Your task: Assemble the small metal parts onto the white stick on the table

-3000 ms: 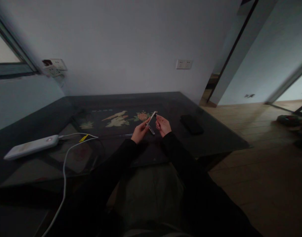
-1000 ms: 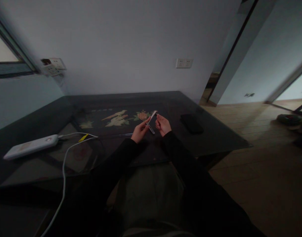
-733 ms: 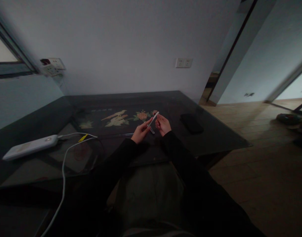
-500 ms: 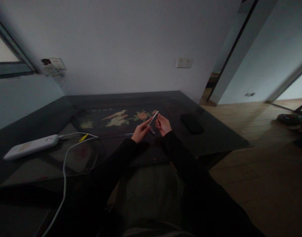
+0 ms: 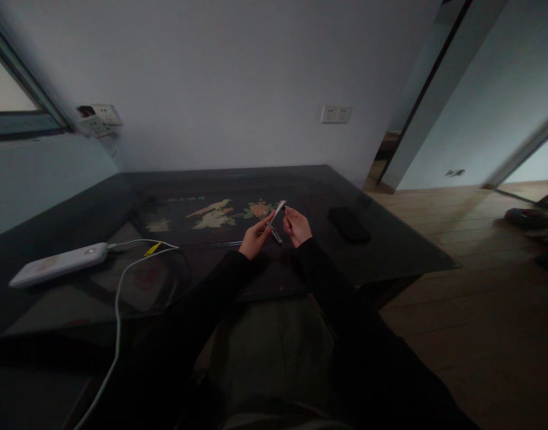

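My left hand [image 5: 256, 236] pinches a thin white pen-like stick [image 5: 277, 212] that slants up to the right above a dark glass table [image 5: 390, 251]. My right hand [image 5: 297, 226] is curled just right of the stick, its fingertips at the upper tip; whether it grips something tiny is too small to tell. A second short pale piece [image 5: 276, 235] shows under the stick between the hands; who holds it is unclear. Both sleeves are black.
A white power bank [image 5: 58, 263] lies at the table's left with white cables [image 5: 118, 298] trailing off the near edge. A dark phone [image 5: 349, 224] lies right of my hands. Floral inlay [image 5: 213, 216] under the glass, wall sockets [image 5: 336, 114], wooden floor at right.
The stick's tip swung a little to the right and came back left. Both hands stayed in place above the table.
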Demonstrator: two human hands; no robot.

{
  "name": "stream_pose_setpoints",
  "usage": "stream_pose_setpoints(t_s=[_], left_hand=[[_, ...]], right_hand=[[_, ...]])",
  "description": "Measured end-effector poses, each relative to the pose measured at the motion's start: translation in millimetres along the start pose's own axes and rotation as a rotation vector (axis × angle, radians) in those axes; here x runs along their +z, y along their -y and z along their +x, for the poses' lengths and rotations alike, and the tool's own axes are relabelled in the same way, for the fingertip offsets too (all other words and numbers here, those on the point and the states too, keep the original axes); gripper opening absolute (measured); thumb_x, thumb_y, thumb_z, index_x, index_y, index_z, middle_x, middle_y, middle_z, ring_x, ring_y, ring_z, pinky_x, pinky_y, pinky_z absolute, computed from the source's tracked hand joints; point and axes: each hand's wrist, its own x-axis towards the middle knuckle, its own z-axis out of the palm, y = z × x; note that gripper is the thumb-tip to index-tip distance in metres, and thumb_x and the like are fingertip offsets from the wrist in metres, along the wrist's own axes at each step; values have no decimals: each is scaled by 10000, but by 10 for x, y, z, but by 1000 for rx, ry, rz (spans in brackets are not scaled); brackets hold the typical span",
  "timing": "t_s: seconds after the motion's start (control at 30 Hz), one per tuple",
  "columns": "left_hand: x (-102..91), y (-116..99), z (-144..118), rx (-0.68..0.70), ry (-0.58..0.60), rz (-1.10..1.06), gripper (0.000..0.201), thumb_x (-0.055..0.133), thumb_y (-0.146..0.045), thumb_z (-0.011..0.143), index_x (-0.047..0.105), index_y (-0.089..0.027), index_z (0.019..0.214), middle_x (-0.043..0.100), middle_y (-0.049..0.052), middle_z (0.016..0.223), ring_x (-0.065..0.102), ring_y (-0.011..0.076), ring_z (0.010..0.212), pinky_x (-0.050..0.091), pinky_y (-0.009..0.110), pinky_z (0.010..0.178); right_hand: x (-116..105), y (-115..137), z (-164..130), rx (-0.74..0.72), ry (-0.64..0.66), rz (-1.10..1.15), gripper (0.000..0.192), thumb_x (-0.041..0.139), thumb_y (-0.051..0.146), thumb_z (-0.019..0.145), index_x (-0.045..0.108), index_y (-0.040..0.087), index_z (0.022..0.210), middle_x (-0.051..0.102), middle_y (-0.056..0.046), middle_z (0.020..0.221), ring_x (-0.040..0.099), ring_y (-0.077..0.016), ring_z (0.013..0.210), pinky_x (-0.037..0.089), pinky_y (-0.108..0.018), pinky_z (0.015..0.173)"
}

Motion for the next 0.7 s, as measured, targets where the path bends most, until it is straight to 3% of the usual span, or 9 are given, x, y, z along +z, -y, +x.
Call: stream_pose_setpoints(t_s=[0.17,0.33,0.7], left_hand=[[22,-79,-29,-18,61,-71,612,540,-396,881,415,-126,1416,365,-77,560,297,52,466,250,174,450],[23,-78,-29,-15,86,-127,627,549,-432,872,426,-134,1410,365,-79,559,289,49,456,243,178,447],[-10,-40,10,-36,-18,7,592,527,-377,880,436,-120,1405,396,-72,546,295,58,478,294,177,482]], right_hand=[[1,28,-21,-22,-2,10,498,737,545,647,627,168,953,377,113,433,236,-31,353,118,-219,381],[7,30,-22,-31,2,29,492,741,543,647,644,166,947,374,112,431,237,-26,353,127,-215,380],[16,43,-28,6,5,-1,436,744,545,653,579,177,821,376,112,434,255,-28,352,143,-213,376]])
